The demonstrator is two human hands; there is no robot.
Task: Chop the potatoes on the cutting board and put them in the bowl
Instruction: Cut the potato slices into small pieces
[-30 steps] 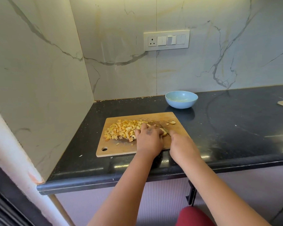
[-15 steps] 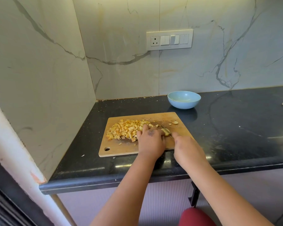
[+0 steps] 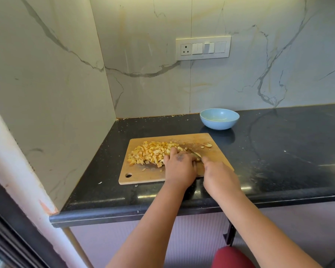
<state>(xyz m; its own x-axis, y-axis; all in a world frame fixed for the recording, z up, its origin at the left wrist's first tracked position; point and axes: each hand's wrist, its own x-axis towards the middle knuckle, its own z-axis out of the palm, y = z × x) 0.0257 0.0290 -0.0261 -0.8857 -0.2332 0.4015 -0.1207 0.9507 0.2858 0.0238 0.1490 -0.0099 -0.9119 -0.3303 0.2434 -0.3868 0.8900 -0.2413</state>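
On the wooden cutting board, the heap of diced potato lies just left of the left hand, whose curled fingers pin a potato piece. The right hand grips a knife beside it. A smooth round blue bowl sits beyond the board on the glossy black surface.

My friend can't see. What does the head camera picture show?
Two hands chop potato on a wooden cutting board: the left hand steadies a piece, the right hand works a knife. Diced potato lies piled beside a blue bowl.

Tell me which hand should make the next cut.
The right hand, probably: it grips the knife, blade angled over the potato piece that the left hand steadies on the board.
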